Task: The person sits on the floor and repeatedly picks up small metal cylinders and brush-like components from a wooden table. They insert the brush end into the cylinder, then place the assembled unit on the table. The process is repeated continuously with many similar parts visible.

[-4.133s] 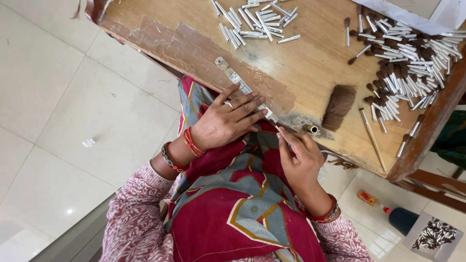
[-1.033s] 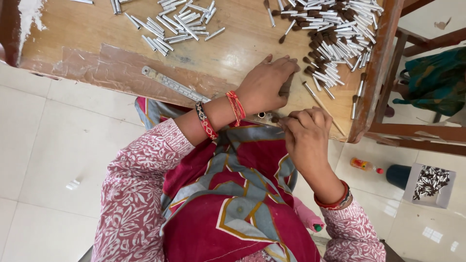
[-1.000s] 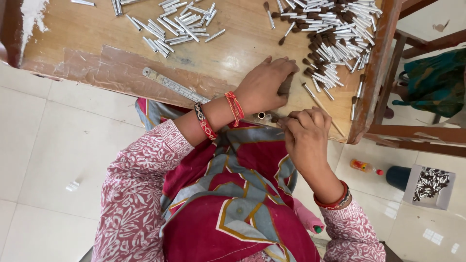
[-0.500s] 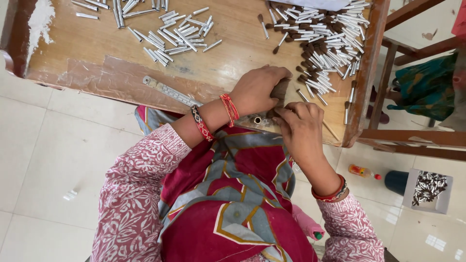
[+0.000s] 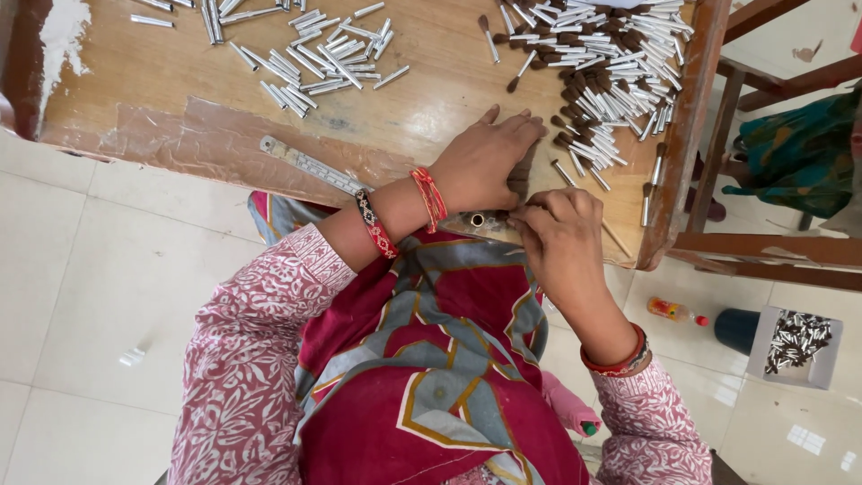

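My left hand (image 5: pixel 485 162) lies palm down on a dark brown bundle of bristles (image 5: pixel 521 177) near the front edge of the wooden table (image 5: pixel 180 90), fingers together and pressing on it. Just to its right, my right hand (image 5: pixel 561 238) has its fingertips pinched at the bundle's near side, on what looks like a small tuft; the tuft itself is mostly hidden. A short metal tube (image 5: pixel 476 219) sits at the table edge between my two wrists.
Bare silver ferrules (image 5: pixel 323 63) lie scattered at the table's middle, ferrules with dark tips (image 5: pixel 602 63) are heaped at the right. A metal ruler (image 5: pixel 310 164) lies along the front edge. On the floor at right stand a small bottle (image 5: pixel 678 312), a dark cup (image 5: pixel 736 328) and a white box (image 5: pixel 795 341).
Four seconds ago my left hand was at the table edge; it has reached forward onto the bristle bundle. In the last second both hands stay put while the view shifts slightly.
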